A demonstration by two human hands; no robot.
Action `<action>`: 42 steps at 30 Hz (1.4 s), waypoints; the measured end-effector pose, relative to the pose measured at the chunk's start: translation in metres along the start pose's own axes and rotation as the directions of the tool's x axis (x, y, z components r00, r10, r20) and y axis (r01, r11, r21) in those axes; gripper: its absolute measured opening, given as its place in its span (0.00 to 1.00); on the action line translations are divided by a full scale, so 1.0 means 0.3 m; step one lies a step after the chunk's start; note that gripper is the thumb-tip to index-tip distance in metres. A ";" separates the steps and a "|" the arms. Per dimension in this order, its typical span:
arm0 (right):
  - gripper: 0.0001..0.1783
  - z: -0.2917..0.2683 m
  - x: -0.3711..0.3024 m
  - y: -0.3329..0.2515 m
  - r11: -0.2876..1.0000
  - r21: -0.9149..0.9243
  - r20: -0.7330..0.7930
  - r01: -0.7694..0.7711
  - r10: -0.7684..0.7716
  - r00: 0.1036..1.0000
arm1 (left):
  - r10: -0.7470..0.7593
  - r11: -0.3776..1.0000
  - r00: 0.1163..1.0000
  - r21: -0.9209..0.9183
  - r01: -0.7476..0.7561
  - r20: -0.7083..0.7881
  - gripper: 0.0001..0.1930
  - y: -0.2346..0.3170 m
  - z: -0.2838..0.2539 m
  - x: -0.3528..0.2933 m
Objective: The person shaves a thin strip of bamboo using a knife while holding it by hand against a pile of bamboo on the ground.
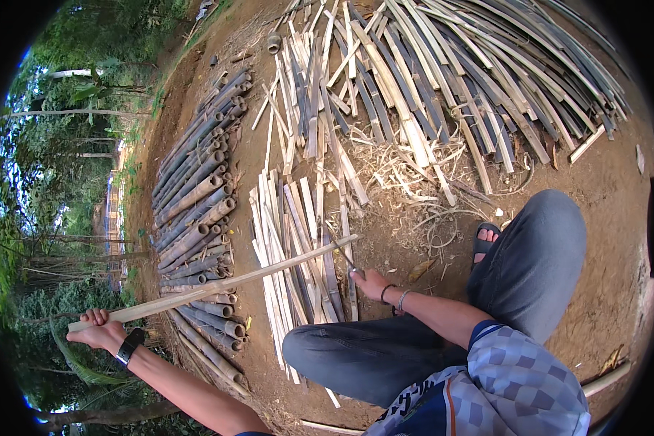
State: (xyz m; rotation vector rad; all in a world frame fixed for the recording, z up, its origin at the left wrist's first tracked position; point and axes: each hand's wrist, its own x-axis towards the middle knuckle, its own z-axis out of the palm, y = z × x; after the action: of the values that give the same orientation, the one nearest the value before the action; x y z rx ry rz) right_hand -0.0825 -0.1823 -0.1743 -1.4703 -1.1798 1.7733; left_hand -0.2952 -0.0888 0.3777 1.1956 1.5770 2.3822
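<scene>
My left hand (100, 331) is closed around the near-left end of a long, pale bamboo strip (218, 287). The strip slants up to the right, over the piles on the ground. In my closed right hand (373, 284) is a knife (344, 253) with a thin, dark blade. The blade meets or crosses the strip close to its far end; whether it cuts in cannot be told. Most of the handle is hidden by my fingers. Beneath the strip lies a bundle of split bamboo strips (272, 247), some pale and some dark.
Bamboo poles (203, 190) lie in a row at left. Many long split strips (487, 80) fan out at the far right. Curly shavings (414, 171) litter the dirt ground (407, 243) before my bent legs (370, 352). Trees (58, 240) border the left side.
</scene>
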 end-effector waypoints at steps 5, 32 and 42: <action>0.31 0.012 -0.077 -0.167 0.954 0.021 0.170 0.299 -0.298 0.939 | 0.015 1.000 1.000 -0.008 -0.015 0.025 0.34 -0.001 -0.003 0.007; 0.35 -0.025 -0.005 0.036 0.995 -0.077 -0.002 -0.070 0.070 0.998 | 0.012 1.000 0.999 -0.008 -0.011 0.029 0.35 0.025 0.011 -0.021; 0.37 -0.065 0.014 0.191 0.974 -0.039 -0.068 -0.222 0.219 0.973 | 0.030 0.999 0.999 -0.039 -0.028 0.046 0.34 0.033 0.037 -0.036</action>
State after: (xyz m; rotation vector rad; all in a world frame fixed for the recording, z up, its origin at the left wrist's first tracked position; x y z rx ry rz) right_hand -0.0579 -0.1999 -0.2270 -1.7299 -1.0661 1.8386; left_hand -0.2772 -0.0897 0.3813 1.2650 1.5039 2.3723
